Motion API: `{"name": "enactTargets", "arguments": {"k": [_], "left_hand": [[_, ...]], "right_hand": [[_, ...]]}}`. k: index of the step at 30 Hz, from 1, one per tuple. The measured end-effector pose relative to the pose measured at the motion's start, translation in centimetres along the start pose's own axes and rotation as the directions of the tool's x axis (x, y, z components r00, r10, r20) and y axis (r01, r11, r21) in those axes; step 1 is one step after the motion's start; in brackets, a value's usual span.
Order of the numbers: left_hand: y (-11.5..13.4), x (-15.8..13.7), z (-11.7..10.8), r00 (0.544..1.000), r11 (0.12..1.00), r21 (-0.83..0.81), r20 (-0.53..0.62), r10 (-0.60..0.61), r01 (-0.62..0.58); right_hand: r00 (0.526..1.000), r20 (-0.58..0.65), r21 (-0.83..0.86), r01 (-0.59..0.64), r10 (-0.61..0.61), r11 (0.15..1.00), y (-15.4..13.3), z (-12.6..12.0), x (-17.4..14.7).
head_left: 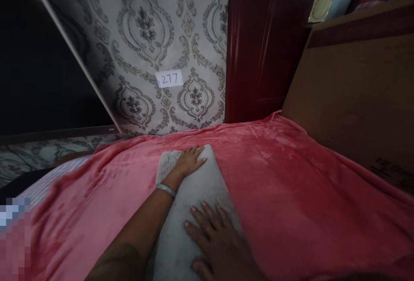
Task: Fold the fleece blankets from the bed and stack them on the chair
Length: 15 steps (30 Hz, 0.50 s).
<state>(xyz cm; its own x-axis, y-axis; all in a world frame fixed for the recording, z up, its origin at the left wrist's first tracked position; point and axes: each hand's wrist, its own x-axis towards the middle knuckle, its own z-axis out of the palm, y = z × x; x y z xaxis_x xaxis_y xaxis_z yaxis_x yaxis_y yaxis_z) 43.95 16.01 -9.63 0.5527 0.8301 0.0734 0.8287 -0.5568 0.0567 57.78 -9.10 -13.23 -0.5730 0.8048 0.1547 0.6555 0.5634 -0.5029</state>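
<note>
A folded grey-white towel [200,182] lies lengthwise on a pink plush blanket [291,186] that covers the bed. My left hand [189,161] rests flat on the towel's far end, fingers spread, with a pale bangle on the wrist. My right hand [215,240] presses flat on the towel's near end, fingers apart. Neither hand grips anything.
Patterned grey wallpaper [145,35] with a paper label reading 277 [169,79] stands behind the bed. A dark red wooden post [258,44] and a brown headboard [355,95] are to the right. A dark screen [42,65] leans at the left.
</note>
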Motion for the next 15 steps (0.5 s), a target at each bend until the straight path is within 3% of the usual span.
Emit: {"name": "enactTargets", "arguments": {"k": [4, 7, 12, 15], "left_hand": [[0.9, -0.9, -1.5, 0.998, 0.998, 0.068, -0.062, 0.0, 0.004], [1.8, -3.5, -2.8, 0.996, 0.997, 0.028, -0.04, 0.073, -0.072], [2.3, -13.5, -3.4, 0.958, 0.945, -0.2, 0.064, 0.278, -0.261], [1.6, -20.4, -3.5, 0.956, 0.936, -0.229, 0.062, 0.287, -0.266]], "right_hand": [[0.999, -0.004, -0.008, -0.046, 0.046, 0.999, -1.2, -1.0, -0.3], [0.998, -0.001, -0.039, -0.068, 0.068, 0.997, -1.9, -1.6, -0.4], [0.997, -0.06, -0.069, -0.049, 0.045, 0.996, -2.2, -1.6, -0.2], [0.991, -0.128, -0.01, 0.038, -0.039, 0.999, -0.7, -1.1, -0.5]]}}
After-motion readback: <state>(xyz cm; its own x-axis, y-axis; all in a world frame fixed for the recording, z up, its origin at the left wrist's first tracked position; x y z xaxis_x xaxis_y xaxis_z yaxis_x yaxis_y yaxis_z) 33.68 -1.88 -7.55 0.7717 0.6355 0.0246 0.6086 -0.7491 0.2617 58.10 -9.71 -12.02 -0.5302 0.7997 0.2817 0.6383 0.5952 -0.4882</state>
